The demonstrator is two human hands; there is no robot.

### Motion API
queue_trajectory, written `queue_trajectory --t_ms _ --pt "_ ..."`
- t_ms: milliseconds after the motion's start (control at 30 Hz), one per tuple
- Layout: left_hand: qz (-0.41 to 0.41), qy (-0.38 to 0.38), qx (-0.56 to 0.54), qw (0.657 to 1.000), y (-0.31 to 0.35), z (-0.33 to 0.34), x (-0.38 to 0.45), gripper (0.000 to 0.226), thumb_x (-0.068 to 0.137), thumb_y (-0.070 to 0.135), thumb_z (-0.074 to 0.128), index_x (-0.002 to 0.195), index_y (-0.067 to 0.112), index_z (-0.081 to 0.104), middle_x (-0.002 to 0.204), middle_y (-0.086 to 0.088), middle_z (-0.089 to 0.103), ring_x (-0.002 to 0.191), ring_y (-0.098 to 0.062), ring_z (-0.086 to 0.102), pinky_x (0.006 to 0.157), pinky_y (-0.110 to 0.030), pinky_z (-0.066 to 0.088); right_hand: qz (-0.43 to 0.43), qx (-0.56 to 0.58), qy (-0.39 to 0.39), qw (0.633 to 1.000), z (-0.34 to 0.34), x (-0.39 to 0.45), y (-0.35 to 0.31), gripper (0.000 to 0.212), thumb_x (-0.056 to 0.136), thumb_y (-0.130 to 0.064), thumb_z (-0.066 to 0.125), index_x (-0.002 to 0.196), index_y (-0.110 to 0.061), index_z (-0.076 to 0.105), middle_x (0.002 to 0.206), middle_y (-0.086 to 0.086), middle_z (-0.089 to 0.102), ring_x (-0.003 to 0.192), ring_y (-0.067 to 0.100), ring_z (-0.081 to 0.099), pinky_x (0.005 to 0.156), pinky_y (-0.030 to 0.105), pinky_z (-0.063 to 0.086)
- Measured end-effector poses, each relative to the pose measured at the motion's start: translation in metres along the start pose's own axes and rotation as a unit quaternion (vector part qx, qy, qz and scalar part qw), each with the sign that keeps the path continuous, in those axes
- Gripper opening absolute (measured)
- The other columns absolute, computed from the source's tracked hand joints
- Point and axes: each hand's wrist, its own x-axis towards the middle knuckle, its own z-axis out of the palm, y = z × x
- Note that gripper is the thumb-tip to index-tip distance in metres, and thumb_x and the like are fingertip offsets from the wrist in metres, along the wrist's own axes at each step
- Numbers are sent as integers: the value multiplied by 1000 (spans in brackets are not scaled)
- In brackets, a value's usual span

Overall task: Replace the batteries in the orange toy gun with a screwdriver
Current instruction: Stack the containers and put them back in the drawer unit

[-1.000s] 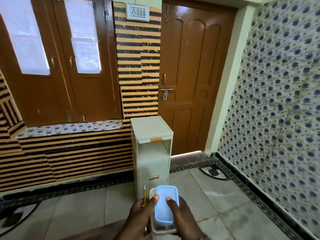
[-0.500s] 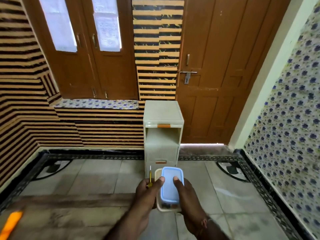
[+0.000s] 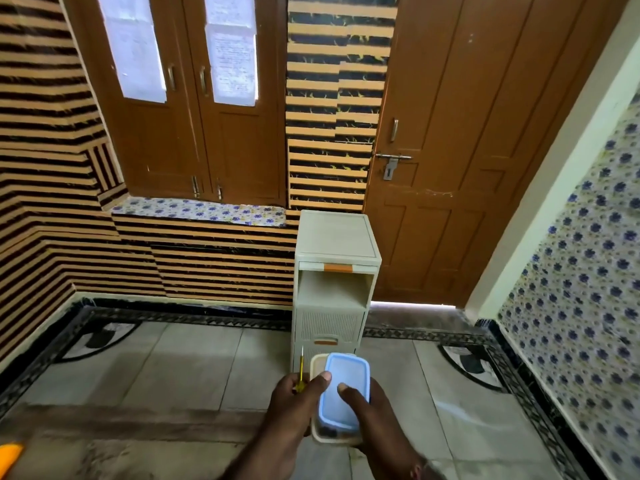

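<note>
Both hands hold a small cream plastic box [image 3: 317,436] with a loose blue lid [image 3: 344,389] lying on top of it, low in the middle of the view. My left hand [image 3: 294,403] grips the box's left side, thumb on the lid, and also holds a thin yellow screwdriver [image 3: 301,370] that points up. My right hand [image 3: 372,414] grips the right side with its thumb on the lid. Small dark items show inside the box under the lid. An orange tip of the toy gun [image 3: 10,453] shows at the lower left edge.
A cream plastic drawer unit [image 3: 334,282] with an open top shelf stands on the tiled floor straight ahead, against the striped wall. A brown door [image 3: 467,140] is to its right, a window ledge [image 3: 197,211] to its left. A blue-flowered wall [image 3: 581,271] runs along the right.
The view has tilted down and shifted, so the drawer unit and floor now show more fully. Both hands keep the same hold on the box, lid and screwdriver. The orange toy came into view.
</note>
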Motion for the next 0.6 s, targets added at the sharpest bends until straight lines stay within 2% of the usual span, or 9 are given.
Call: queue_trajectory --t_ms 100,267,333,400,467,533,600 --pt "-8 11 -2 1000 3 14 25 58 57 45 86 100 10 68 93 -14 74 87 -33 72 80 -52 60 -9 -37 0 999 -10 27 -3 76 52 -59 79 117 -25 63 111 2 71 98 23 70 89 50 56" --pt "-11 47 -25 999 12 57 88 61 49 49 81 96 11 69 89 -12 75 84 -31 74 78 -49 61 -21 -49 1 999 -40 109 -11 67 52 -56 78 111 -26 66 106 2 73 94 23 70 87 50 56" --pt "-4 72 -38 997 18 80 112 57 56 47 83 97 10 69 86 -10 75 78 -27 73 67 -37 61 -28 -60 -6 998 -53 143 -21 59 57 -51 76 110 -26 66 105 0 72 92 20 70 84 44 58" --pt "11 91 -45 995 30 102 134 42 72 40 84 97 9 69 75 -4 69 61 -18 65 48 -22 48 -25 -65 -10 998 -68 174 -34 58 58 -51 75 109 -27 65 104 -1 72 90 17 70 79 38 58" --pt "3 94 -38 995 36 124 152 32 81 34 79 98 9 69 67 0 61 50 -10 53 41 -16 37 -20 -70 -12 997 -84 199 -44 65 54 -55 74 112 -26 65 106 0 72 91 18 70 81 42 59" --pt "0 91 -35 995 48 146 160 35 79 38 79 98 10 70 68 -1 63 51 -11 57 43 -17 40 -14 -69 -23 997 -98 219 -55 67 54 -57 73 112 -26 64 107 1 71 92 19 70 82 45 58" --pt "1 98 -39 994 56 160 169 52 64 51 82 98 14 71 80 -6 72 69 -22 70 54 -25 49 -19 -77 -20 997 -107 234 -61 73 51 -62 72 114 -27 63 109 1 69 94 20 69 83 45 58"
